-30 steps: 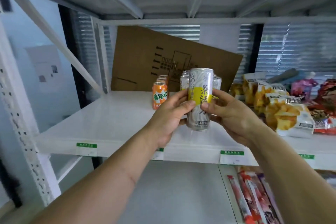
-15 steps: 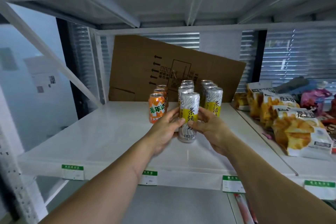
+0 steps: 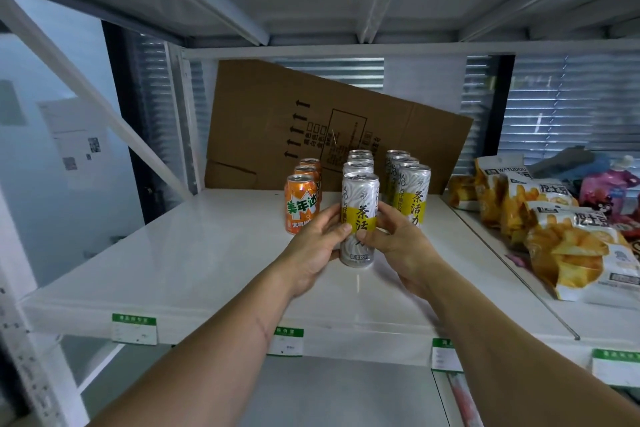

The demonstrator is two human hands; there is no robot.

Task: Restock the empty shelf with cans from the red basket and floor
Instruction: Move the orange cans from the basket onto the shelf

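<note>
A tall silver can with a yellow band (image 3: 360, 204) stands upright on the white shelf (image 3: 194, 263), at the front of a row of like cans (image 3: 358, 165). My left hand (image 3: 317, 246) grips its left side and my right hand (image 3: 398, 246) its right side. A second row of silver cans (image 3: 412, 191) stands just to the right. Three orange cans (image 3: 301, 203) line up to the left. The red basket and the floor are out of view.
A flattened cardboard box (image 3: 311, 121) leans against the back of the shelf. Yellow snack bags (image 3: 571, 239) fill the neighbouring shelf on the right. Green price tags (image 3: 134, 329) line the shelf's front edge. A shelf underside hangs overhead.
Both hands carried the silver can forward and down from mid-air onto the shelf, to the front of the middle row. The camera moved closer.
</note>
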